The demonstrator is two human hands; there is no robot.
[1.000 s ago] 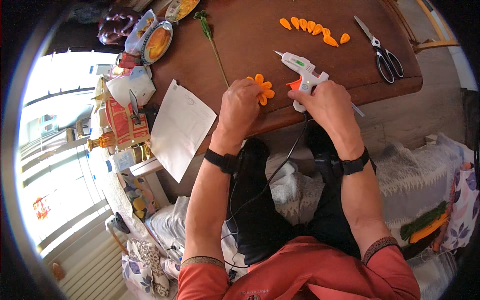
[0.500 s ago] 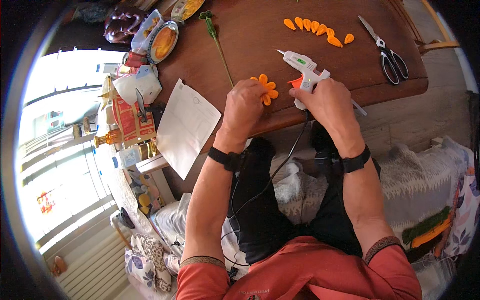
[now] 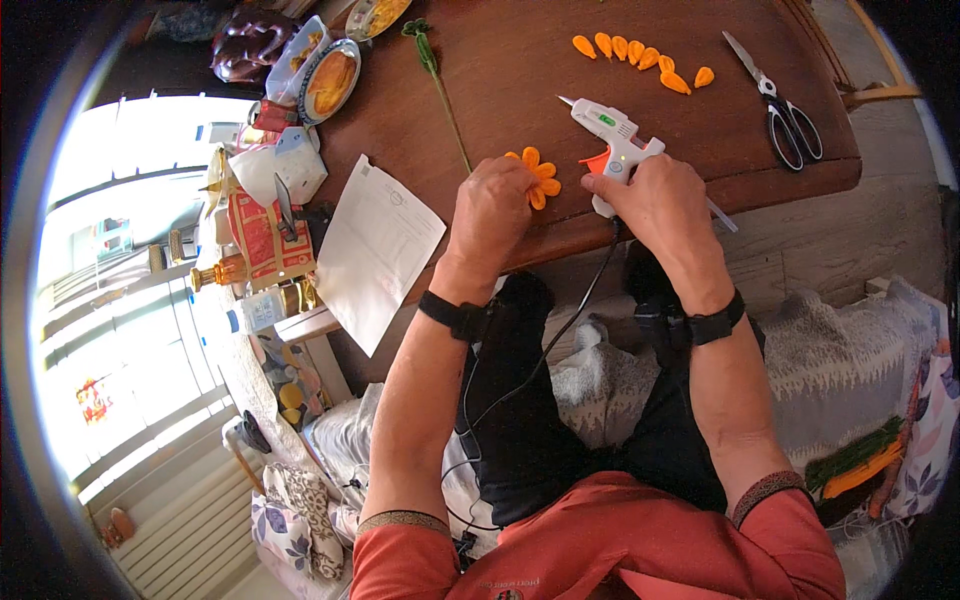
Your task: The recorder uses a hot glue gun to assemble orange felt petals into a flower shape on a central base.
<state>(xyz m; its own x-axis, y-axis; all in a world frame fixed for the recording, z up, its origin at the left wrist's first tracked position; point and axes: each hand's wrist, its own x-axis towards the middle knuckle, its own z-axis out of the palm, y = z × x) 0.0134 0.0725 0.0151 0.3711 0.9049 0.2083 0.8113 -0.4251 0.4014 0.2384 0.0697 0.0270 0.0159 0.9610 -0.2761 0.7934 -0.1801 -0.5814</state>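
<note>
Almost nothing has shifted in the last second: a person's left hand (image 3: 492, 205) pinches an orange flower (image 3: 545, 186), and the right hand (image 3: 667, 200) stays wrapped around a glue gun (image 3: 620, 150) at the flower's two o'clock, so flower and gun remain apart (any glue is too small to tell). Loose petals (image 3: 635, 51) lie at the gun's one o'clock, a green stem (image 3: 430, 64) at the flower's ten o'clock.

- A dark brown wooden worktop (image 3: 500, 80) with a rounded corner fills the top.
- Grey plank floor (image 3: 890, 180) shows to its right.
- Daylight glares through the window (image 3: 140, 340) on the left.
- A pale slatted panel (image 3: 190, 525) stands below.
- A grey-and-white cover (image 3: 840, 345) drapes at lower right.
</note>
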